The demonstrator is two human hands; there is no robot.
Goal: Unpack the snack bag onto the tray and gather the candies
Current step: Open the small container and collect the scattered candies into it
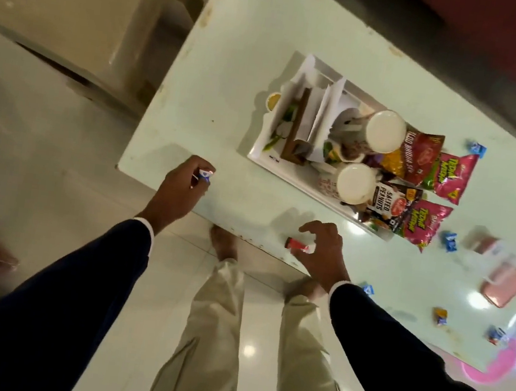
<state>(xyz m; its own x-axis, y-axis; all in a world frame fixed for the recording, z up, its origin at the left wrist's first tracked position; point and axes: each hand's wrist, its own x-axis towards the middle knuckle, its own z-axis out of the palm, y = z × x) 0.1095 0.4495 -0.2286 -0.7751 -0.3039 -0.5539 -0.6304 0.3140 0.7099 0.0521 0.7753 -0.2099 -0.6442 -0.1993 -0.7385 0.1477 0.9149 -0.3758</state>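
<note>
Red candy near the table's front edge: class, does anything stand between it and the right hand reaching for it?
Nothing visible does. The right hand hovers with fingers spread right over the red candy, bare table around it.

floor: glossy pale tiles, light glare | table: pale green top | cabinet: cream, beside table

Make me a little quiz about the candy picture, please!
1. True or false: the left hand holds a blue-and-white candy.
2. The candy under the right hand is: A green, B red, C yellow?
3. Where are the two pink snack packets: at the tray's edge or on the floor?

Key: 1 true; 2 B; 3 at the tray's edge.
</note>
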